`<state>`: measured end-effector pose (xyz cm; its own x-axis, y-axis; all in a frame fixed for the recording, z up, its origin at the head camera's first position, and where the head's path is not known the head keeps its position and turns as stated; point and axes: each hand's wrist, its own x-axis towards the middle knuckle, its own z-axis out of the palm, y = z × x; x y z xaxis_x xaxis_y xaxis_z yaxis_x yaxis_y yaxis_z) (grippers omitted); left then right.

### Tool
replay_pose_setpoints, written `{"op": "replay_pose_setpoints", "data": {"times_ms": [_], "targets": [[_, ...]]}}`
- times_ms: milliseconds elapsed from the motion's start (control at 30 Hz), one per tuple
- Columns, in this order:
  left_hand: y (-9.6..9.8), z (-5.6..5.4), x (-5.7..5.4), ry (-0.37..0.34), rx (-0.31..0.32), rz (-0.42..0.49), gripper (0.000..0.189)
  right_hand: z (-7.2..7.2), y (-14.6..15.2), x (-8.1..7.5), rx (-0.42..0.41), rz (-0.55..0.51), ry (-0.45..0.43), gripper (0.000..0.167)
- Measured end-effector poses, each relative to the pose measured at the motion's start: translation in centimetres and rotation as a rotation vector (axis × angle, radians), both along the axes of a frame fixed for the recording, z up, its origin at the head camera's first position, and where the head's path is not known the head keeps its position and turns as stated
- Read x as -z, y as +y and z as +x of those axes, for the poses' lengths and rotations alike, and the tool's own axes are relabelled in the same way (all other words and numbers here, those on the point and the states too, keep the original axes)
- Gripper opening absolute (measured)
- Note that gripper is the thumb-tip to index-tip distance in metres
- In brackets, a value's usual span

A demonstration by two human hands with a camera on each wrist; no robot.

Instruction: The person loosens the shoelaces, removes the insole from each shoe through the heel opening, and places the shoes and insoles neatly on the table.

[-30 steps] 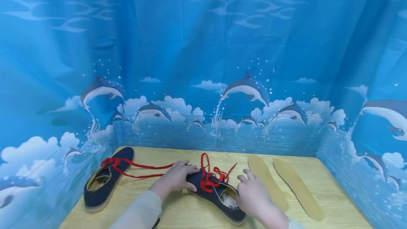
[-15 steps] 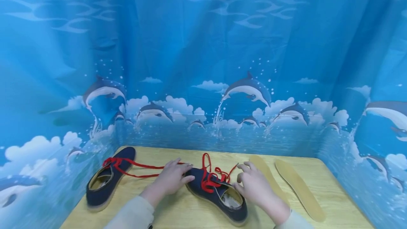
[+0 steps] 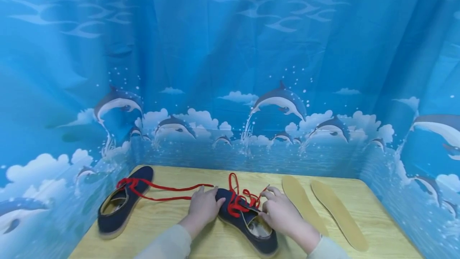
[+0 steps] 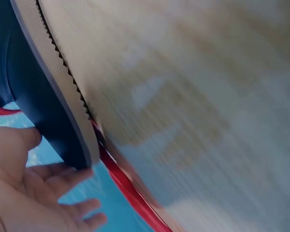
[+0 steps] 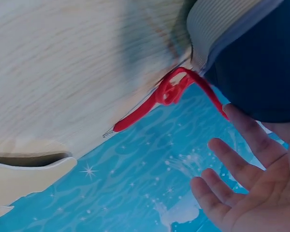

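Observation:
A navy lace-up shoe [image 3: 267, 245] lies on the table, toe pointing to the far left, with a red shoelace [image 3: 235, 207] looped loosely over its tongue. My left hand [image 3: 204, 204] holds its toe; in the left wrist view the thumb is on the upper and the fingers [image 4: 67, 181] reach round the tip. At the collar near the heel, my right hand [image 3: 282, 213] grips the shoe between thumb and index finger. Seen from the right wrist, the other fingers [image 5: 232, 162] spread loosely, and the thumb is mostly hidden behind the shoe.
A second navy shoe [image 3: 111, 225] stands at the left, its long red laces [image 3: 169, 189] running across the table [image 3: 161, 227] towards my left hand. Two tan insoles [image 3: 302, 197] lie side by side at the right. A blue dolphin-print curtain [image 3: 230, 91] surrounds the table.
My left hand moved off the toe to the left, then came back onto it. The right hand drew away from the heel and now holds the collar. The shoe shifted slightly.

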<state>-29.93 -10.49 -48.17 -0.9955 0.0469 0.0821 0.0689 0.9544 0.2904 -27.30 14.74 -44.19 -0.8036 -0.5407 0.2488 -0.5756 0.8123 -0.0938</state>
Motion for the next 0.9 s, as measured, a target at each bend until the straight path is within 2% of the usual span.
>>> {"op": "replay_pose_setpoints", "data": {"times_ms": [167, 300, 500, 633, 767, 900], "targets": [[0.1, -1.4, 0.2, -0.021, 0.062, 0.064, 0.055, 0.9, -0.8, 0.1, -0.02, 0.005, 0.015, 0.027], [0.3, -2.6, 0.4, -0.061, 0.066, 0.145, 0.054, 1.6, -1.7, 0.3, -0.017, 0.022, 0.047, 0.029], [0.6, -3.6, 0.4, -0.034, 0.095, 0.24, 0.049, 2.6, -3.3, 0.4, 0.034, 0.044, 0.1, 0.024], [0.5, -3.4, 0.6, -0.018, 0.082, 0.265, 0.047, 2.8, -3.8, 0.4, 0.078, 0.032, 0.073, 0.027], [0.4, -2.6, 0.9, -0.03, 0.05, 0.27, 0.046, 2.8, -3.4, 0.5, 0.117, 0.013, -0.004, 0.037], [0.4, -2.2, 0.6, -0.027, 0.065, 0.289, 0.046, 2.7, -3.0, 0.7, 0.13, -0.017, -0.019, 0.04]]}}
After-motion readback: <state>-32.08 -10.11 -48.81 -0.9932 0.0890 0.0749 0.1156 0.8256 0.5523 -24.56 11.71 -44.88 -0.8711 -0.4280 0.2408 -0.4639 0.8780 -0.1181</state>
